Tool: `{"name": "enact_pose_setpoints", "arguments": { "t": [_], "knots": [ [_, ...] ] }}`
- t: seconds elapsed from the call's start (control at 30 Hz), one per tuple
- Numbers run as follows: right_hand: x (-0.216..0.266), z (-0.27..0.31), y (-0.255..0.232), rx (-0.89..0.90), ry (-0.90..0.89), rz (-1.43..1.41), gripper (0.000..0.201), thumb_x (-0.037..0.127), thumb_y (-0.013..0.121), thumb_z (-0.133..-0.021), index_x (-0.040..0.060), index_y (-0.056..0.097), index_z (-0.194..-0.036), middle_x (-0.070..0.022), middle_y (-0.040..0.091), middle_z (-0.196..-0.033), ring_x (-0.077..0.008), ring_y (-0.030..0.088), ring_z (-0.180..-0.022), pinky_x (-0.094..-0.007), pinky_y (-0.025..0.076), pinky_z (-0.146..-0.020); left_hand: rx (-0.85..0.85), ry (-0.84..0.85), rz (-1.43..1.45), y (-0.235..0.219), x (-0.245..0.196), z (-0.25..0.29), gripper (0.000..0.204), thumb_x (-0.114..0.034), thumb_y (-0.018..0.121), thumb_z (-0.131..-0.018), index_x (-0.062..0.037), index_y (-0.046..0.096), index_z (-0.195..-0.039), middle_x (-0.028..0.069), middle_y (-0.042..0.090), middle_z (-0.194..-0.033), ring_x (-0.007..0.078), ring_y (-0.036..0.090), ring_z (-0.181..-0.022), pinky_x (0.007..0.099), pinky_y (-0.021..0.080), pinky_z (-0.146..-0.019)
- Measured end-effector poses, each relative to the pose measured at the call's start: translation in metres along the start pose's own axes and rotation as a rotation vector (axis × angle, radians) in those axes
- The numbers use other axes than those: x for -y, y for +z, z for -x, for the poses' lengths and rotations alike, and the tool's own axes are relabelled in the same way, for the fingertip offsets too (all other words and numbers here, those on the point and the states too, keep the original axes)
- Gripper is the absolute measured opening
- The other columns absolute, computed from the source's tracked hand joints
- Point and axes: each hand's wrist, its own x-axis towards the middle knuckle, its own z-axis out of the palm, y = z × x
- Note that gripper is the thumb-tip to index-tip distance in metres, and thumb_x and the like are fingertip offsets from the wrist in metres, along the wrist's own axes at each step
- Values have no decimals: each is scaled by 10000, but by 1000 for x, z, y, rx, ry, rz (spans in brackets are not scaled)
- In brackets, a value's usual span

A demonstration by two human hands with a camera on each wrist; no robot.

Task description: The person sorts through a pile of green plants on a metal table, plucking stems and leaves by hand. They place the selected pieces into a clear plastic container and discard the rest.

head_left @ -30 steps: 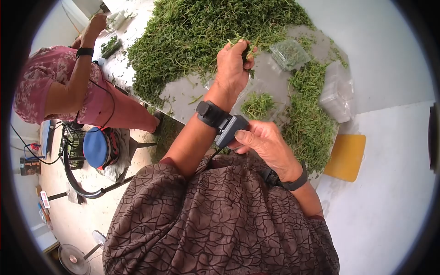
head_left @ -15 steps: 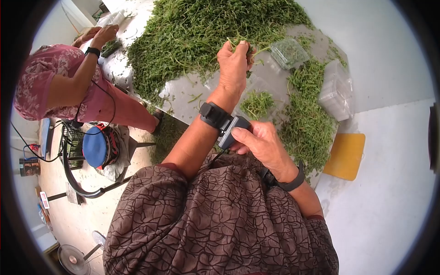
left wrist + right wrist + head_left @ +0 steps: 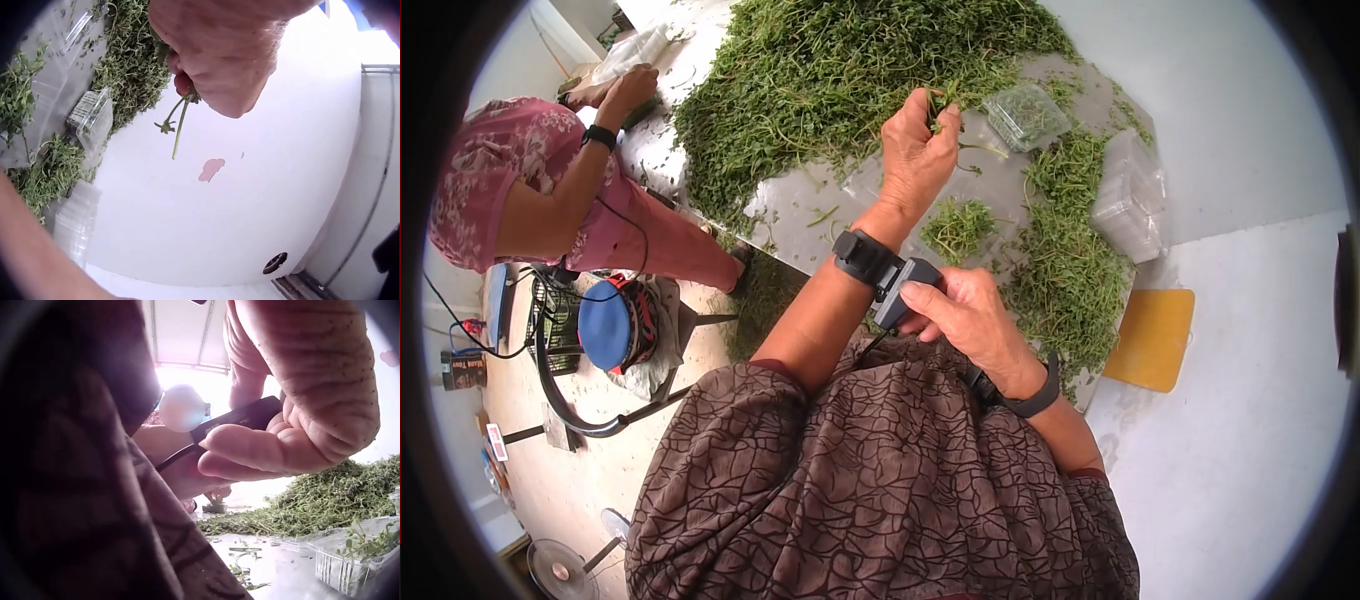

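My left hand (image 3: 918,150) is raised over the table and pinches a few leafy green stems (image 3: 180,128) between thumb and fingers. In the left wrist view the cut stem ends hang below the fingertips; the rest is hidden behind the hand. My right hand (image 3: 975,315) grips a small dark camera box (image 3: 907,292) strapped at my left wrist, thumb on top and fingers beneath. The right wrist view shows those fingers curled round its dark casing (image 3: 250,417), with a cable running off. Below lies a small bunch of greens (image 3: 960,228) in clear plastic.
A large heap of greens (image 3: 850,70) covers the far table. A lidded clear box (image 3: 1028,117) with greens and stacked clear boxes (image 3: 1130,195) stand at the right. A yellow stool (image 3: 1150,340) is beyond. Another person (image 3: 530,190) works at the left, near a blue-topped stool (image 3: 608,325).
My left hand has turned slightly, its fingers spreading more around the stems. The right hand stays at the wrist box, its thumb shifted a little. The other person's hands have moved lower.
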Motion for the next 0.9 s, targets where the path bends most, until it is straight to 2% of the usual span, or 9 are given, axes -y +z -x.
{"name": "enact_pose_setpoints", "arguments": {
  "t": [0.13, 0.2, 0.3, 0.43, 0.5, 0.53, 0.6, 0.63, 0.9],
  "knots": [
    [0, -1, 0, -2, -3, 2, 368, 296, 617, -843, -70, 595, -810, -85, 618, -711, -117, 613, -604, -217, 503, -492, 23, 170, -215, -3, -2, 1, 105, -104, 563, -841, -21, 509, -805, 50, 563, -625, 130, 522, -537, 284, 437, -509],
    [-1, -2, 0, -5, -2, 1, 370, 297, 616, -843, -71, 595, -810, -85, 617, -708, -118, 614, -603, -216, 501, -489, 58, 325, -348, -4, -6, 1, 85, -70, 584, -804, -24, 514, -819, 93, 521, -597, 212, 517, -524, 322, 436, -524],
    [-2, -3, -1, -6, 1, 5, 371, 296, 614, -844, -73, 595, -814, -85, 616, -708, -120, 616, -602, -216, 497, -483, 100, 448, -359, -4, -3, 1, 104, -49, 601, -773, -25, 516, -827, 121, 490, -610, 267, 499, -519, 338, 420, -511],
    [-2, -5, -2, 8, 8, 2, 363, 292, 611, -845, -71, 597, -821, -77, 614, -714, -116, 610, -599, -213, 490, -475, 142, 537, -394, -2, -2, 1, 58, -61, 566, -816, -26, 522, -832, 93, 545, -664, 190, 513, -520, 298, 413, -479],
    [-3, -6, -4, 24, -11, -4, 352, 286, 609, -846, -65, 600, -823, -70, 614, -711, -111, 605, -603, -212, 489, -479, 192, -225, 265, -1, -9, 2, 62, -74, 513, -863, -16, 526, -844, 84, 582, -733, 108, 491, -520, 233, 374, -432],
    [-4, -7, -5, 40, -27, -10, 341, 281, 608, -846, -59, 602, -825, -64, 613, -708, -105, 600, -608, -211, 488, -483, 194, -227, 264, -2, -13, 0, 62, -74, 513, -863, -16, 526, -844, 84, 582, -733, 108, 491, -520, 233, 374, -432],
    [-2, -6, -4, 54, -45, -11, 329, 277, 611, -845, -52, 605, -825, -57, 611, -702, -99, 595, -614, -211, 486, -490, 63, -611, 669, -8, -24, -6, 101, -89, 473, -892, -1, 519, -870, 100, 588, -771, 57, 432, -509, 184, 330, -407],
    [-1, -6, -4, 68, -64, -9, 317, 272, 613, -843, -44, 607, -825, -51, 610, -697, -93, 589, -620, -212, 483, -498, 20, -677, 713, -9, -27, -7, 96, -83, 481, -885, 10, 506, -892, 128, 574, -788, 71, 382, -475, 199, 293, -392],
    [5, -1, -8, 153, -121, 79, 308, 248, 594, -860, -60, 605, -867, -56, 620, -712, -90, 592, -634, -226, 482, -537, 81, -750, 878, -17, -25, -6, 88, -98, 452, -899, -13, 469, -918, 91, 551, -813, 66, 365, -494, 182, 267, -421]
  ]
}}
